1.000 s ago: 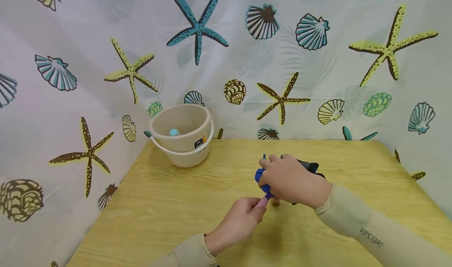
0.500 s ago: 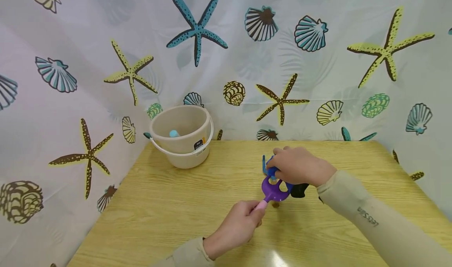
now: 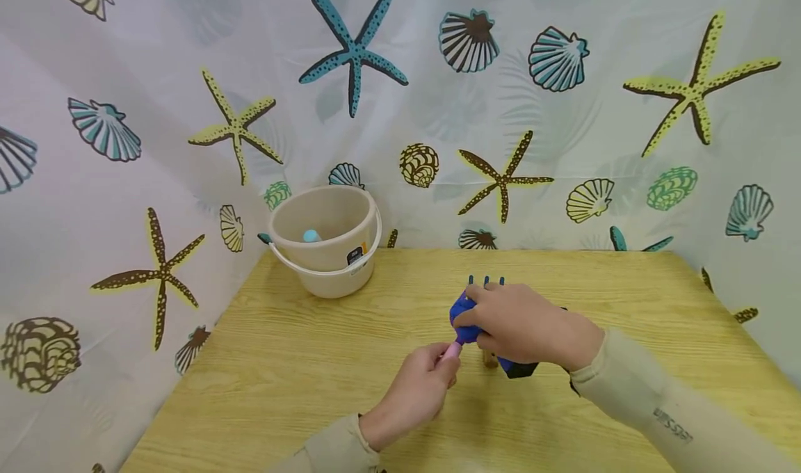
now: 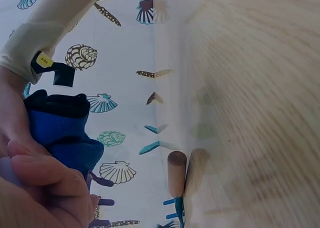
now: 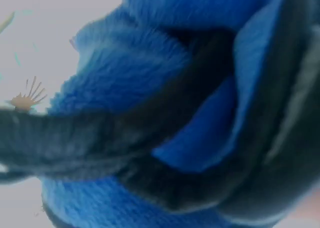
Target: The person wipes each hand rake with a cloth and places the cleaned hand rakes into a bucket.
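My left hand (image 3: 416, 384) grips the pink handle of a small purple hand rake (image 3: 452, 351), whose purple tines (image 4: 103, 202) show in the left wrist view. With curled fingers, my right hand (image 3: 522, 320) holds a blue cloth (image 3: 464, 325) with black edging around the rake's head, hiding most of it. The cloth's fuzzy pile and a dark strap-like edge fill the right wrist view. Behind the hands on the table lies another small rake, its wooden handle (image 4: 176, 173) and blue tines (image 3: 486, 280) partly visible.
A beige bucket (image 3: 322, 254) with a white carrying handle stands at the table's back left, a light-blue-topped object (image 3: 311, 236) inside it. The wooden table (image 3: 281, 375) meets a white curtain (image 3: 388, 125) printed with starfish and shells at the back and sides.
Half a second ago the cloth was at the tine end and the purple head showed bare. The right hand has since moved left and down, bringing the cloth back over the head.
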### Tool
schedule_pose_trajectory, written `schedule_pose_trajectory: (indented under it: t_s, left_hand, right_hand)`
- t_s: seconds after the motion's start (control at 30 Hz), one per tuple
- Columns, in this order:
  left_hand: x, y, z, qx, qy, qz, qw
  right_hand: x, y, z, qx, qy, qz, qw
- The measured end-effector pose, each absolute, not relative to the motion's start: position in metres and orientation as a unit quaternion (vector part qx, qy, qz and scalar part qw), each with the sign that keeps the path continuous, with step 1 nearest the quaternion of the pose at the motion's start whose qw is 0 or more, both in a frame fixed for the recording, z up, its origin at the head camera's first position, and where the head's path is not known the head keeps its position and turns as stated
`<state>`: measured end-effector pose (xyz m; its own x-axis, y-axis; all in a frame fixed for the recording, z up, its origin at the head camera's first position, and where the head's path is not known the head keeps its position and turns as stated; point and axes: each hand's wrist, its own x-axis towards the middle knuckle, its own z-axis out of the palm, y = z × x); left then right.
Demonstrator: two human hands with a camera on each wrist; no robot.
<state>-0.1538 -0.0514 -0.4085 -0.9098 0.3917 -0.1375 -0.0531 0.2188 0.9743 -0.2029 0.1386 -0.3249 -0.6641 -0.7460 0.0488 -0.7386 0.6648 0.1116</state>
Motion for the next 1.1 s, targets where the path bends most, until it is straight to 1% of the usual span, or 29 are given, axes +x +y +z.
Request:
schedule_pose_trajectory:
  t_s: [0.1, 0.17, 0.27, 0.4, 0.47, 0.53, 0.7, 0.9, 1.1]
  left_hand:
    - [-0.153, -0.053, -0.409, 0.120, 0.773, 0.603, 0.157]
    - [-0.152, -0.053, -0.409, 0.133, 0.779, 0.596, 0.143]
    - [-0.148, -0.053, -0.409, 0.146, 0.787, 0.585, 0.127]
    - [-0.145, -0.053, -0.409, 0.143, 0.793, 0.579, 0.129]
    - [-0.145, -0.053, -0.410, 0.137, 0.793, 0.578, 0.132]
    - [-0.145, -0.054, -0.410, 0.129, 0.787, 0.587, 0.140]
    - [-0.149, -0.056, -0.407, 0.094, 0.753, 0.631, 0.160]
    - [-0.155, -0.056, -0.401, 0.061, 0.706, 0.686, 0.165]
    - [-0.159, -0.058, -0.397, 0.046, 0.683, 0.710, 0.169]
  right_hand:
    - [-0.203, 0.136, -0.322, 0.398, -0.916, -0.036, 0.035]
    - [-0.208, 0.136, -0.320, 0.376, -0.925, -0.048, 0.037]
    - [-0.219, 0.141, -0.319, 0.337, -0.939, -0.067, 0.023]
    - [-0.231, 0.150, -0.323, 0.307, -0.948, -0.080, -0.008]
    - [-0.232, 0.153, -0.325, 0.307, -0.948, -0.082, -0.006]
    - [-0.229, 0.154, -0.328, 0.312, -0.946, -0.086, 0.011]
    - [-0.209, 0.145, -0.330, 0.347, -0.929, -0.098, 0.082]
    - [-0.188, 0.129, -0.336, 0.410, -0.895, -0.078, 0.160]
    - [-0.184, 0.131, -0.357, 0.406, -0.887, -0.028, 0.220]
